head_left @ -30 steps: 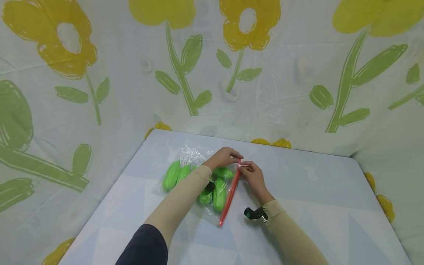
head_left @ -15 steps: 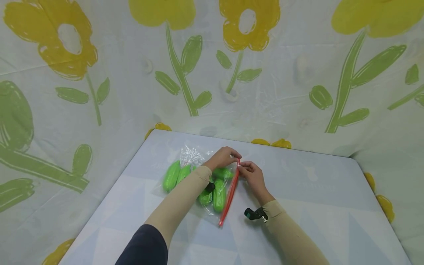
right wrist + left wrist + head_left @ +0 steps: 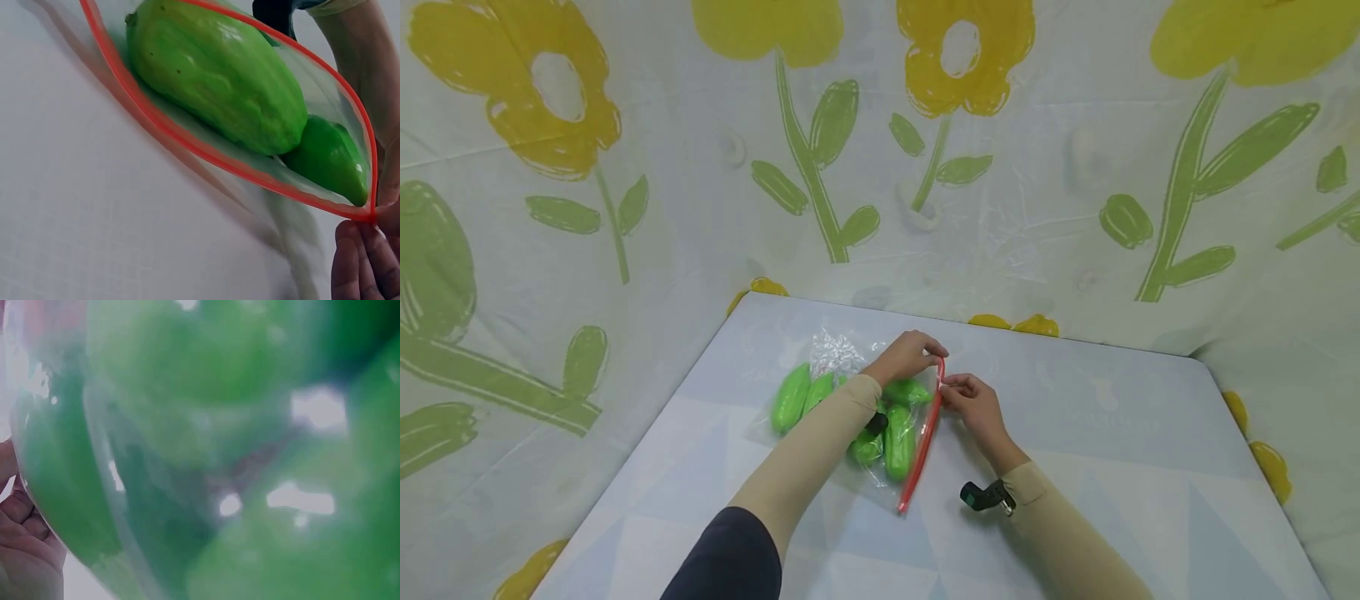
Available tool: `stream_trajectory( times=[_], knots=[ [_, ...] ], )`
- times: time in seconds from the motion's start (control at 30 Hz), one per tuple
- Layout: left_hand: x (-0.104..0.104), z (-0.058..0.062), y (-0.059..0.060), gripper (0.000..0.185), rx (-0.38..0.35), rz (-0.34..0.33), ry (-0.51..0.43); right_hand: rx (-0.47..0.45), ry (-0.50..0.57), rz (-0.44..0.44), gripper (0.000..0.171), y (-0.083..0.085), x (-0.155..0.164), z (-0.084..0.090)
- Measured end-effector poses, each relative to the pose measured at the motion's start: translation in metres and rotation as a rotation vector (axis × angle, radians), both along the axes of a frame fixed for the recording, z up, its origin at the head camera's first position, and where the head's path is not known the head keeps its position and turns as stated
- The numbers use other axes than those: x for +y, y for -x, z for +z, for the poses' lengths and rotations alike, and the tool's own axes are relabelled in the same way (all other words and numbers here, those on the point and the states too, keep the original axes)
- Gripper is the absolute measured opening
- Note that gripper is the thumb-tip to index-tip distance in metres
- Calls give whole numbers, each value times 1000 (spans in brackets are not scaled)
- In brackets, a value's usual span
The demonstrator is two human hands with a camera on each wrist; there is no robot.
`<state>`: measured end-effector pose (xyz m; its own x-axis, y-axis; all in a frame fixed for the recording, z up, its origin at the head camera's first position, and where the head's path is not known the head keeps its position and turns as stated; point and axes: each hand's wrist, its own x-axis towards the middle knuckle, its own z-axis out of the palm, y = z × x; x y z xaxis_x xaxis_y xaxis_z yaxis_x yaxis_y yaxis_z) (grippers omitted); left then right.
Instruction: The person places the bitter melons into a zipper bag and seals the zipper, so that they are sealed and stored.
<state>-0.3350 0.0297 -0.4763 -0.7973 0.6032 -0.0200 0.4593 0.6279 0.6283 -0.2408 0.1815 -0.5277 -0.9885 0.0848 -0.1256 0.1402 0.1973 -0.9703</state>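
Since the earlier frames the right hand [image 3: 972, 402] has slid a little nearer the person along the red zip strip [image 3: 922, 437], and the wrist behind it sits lower on the worktop [image 3: 1112, 433]; the left hand [image 3: 904, 357] has scarcely shifted and the bag has not moved.

The clear plastic zip bag [image 3: 850, 400] lies flat on the pale, matte worktop, its mouth turned toward the right hand. The film is thin, glossy and crinkled, bunched into bright creases at the far end. Inside lie several smooth, waxy bright-green fruits [image 3: 790, 398] — long ovals tapering to blunt tips; in the right wrist view the largest one [image 3: 215, 72] shows fine dark specks on its skin. There the red strip [image 3: 187, 140] gapes in a narrow leaf shape, its two lips meeting at a point by the fingertips [image 3: 359, 259].

The left hand pinches the far corner of the strip, fingers curled over it. The right hand pinches the strip just beside it, thumb and fingertips closed on the red edge. The left wrist view is a blur of green behind film.
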Motion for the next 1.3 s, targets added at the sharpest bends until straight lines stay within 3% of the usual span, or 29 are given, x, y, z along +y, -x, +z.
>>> stream_trajectory(
  times=[1.3],
  knots=[
    [-7,7,4,25,26,13,-35,-73,-77,120,18,-58,4,4]
  ],
)
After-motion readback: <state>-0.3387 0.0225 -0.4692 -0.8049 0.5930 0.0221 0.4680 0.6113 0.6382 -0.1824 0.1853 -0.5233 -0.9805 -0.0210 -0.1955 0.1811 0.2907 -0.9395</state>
